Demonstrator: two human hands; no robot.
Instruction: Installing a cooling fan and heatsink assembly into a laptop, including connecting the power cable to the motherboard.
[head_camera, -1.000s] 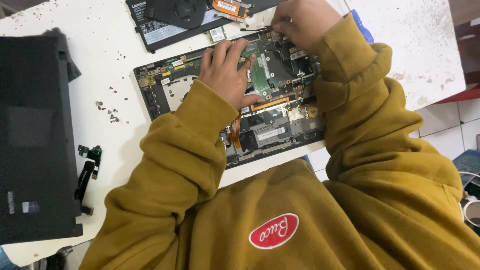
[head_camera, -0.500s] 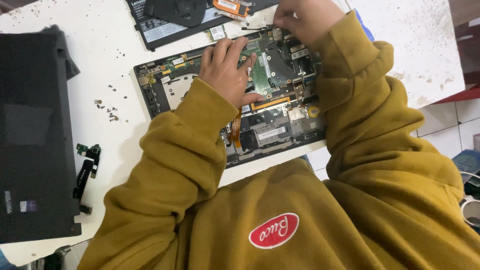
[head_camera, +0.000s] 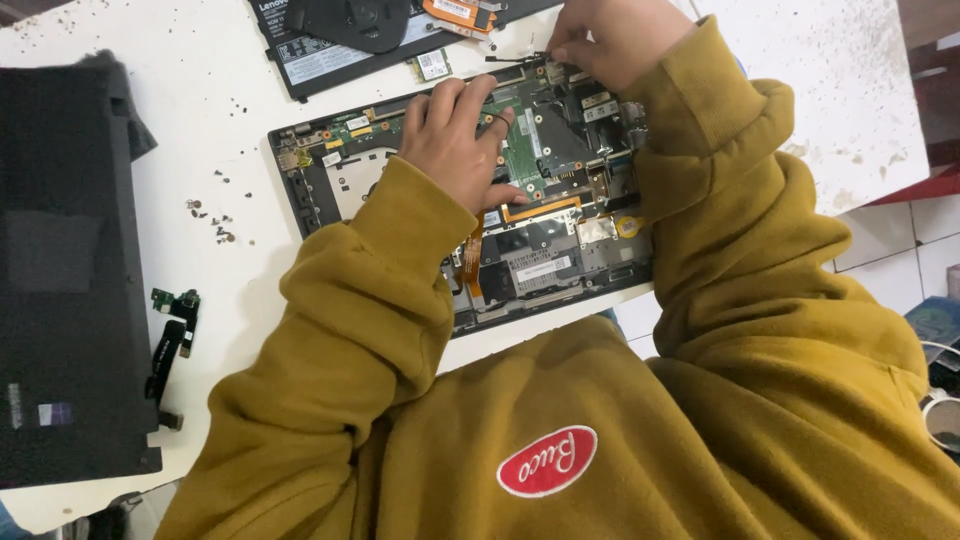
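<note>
**Here, two hands work inside an opened laptop on a speckled white desk**

Here, an opened laptop base (head_camera: 460, 210) lies near the middle of a white desk (head_camera: 200, 130) flecked with dark crumbs, its black plastic frame exposing a green circuit board (head_camera: 522, 150), a flat orange ribbon cable (head_camera: 472, 262) and grey metal shielding. The left hand (head_camera: 455, 140), emerging from a mustard-yellow fleece sleeve (head_camera: 340, 330), rests palm-down on the board with fingers spread and holding nothing. The right hand (head_camera: 610, 35) is curled at the far edge of the base, its fingertips pinched together around a thin black wire (head_camera: 515, 57); whether they truly grip it cannot be told. Beyond the base lies a flat black battery pack (head_camera: 340, 50) with a round black fan (head_camera: 350, 20) and a copper-coloured part (head_camera: 460, 12) just beside it. A matte black cover panel (head_camera: 60, 270) lies at the desk's left, and beside it a small green board on a black strip (head_camera: 172, 335).
</note>
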